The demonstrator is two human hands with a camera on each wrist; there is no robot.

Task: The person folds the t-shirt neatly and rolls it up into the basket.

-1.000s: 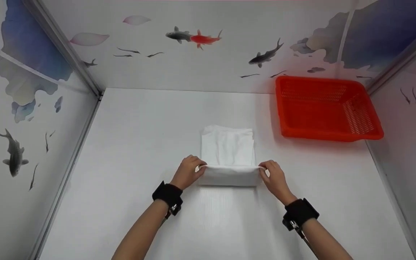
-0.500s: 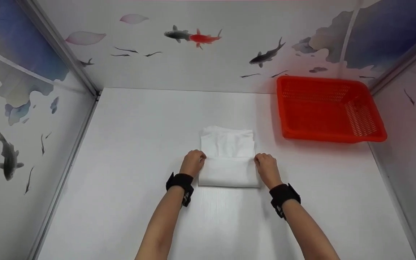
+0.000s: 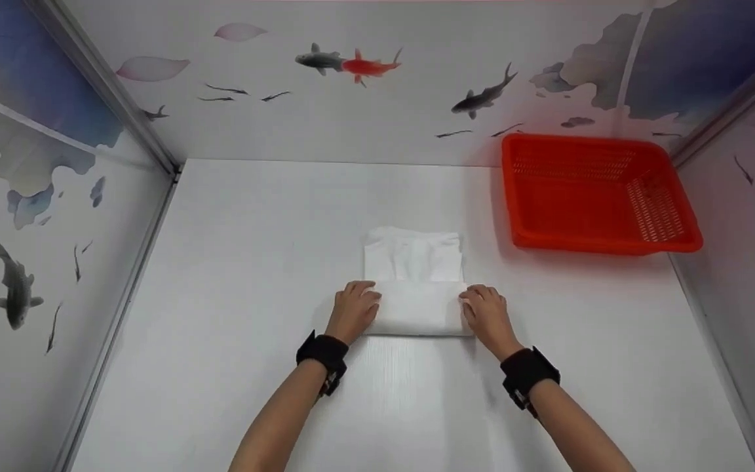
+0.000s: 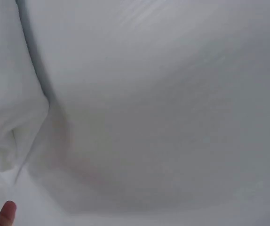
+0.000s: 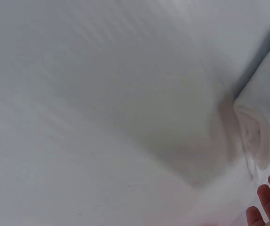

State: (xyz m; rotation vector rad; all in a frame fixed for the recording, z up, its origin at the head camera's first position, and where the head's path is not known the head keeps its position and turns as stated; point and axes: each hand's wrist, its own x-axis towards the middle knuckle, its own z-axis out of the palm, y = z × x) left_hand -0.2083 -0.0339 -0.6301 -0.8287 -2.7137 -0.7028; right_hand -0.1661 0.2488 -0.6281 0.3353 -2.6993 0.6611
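Note:
A folded white cloth (image 3: pixel 419 307) lies on the white table in the head view, its near part turned over into a thick flap and its far part flat with soft creases. My left hand (image 3: pixel 354 307) rests at the flap's left end, fingers loosely bent on its top. At the right end my right hand (image 3: pixel 486 313) touches the flap the same way. The left wrist view shows the cloth's end (image 4: pixel 12 84) with fingertips (image 4: pixel 5 213) beside it. In the right wrist view the rolled layers (image 5: pixel 257 129) appear, with spread fingers (image 5: pixel 267 200) below them.
A red plastic basket (image 3: pixel 600 196) with slotted sides stands at the back right of the table (image 3: pixel 253 249). Walls painted with fish enclose the table at the back, left and right. Black bands (image 3: pixel 324 359) circle both wrists.
The flap's edge, held raised by both hands, was laid forward onto the cloth. Both hands then loosened their pinch and now rest on the flap's ends, slightly nearer the person.

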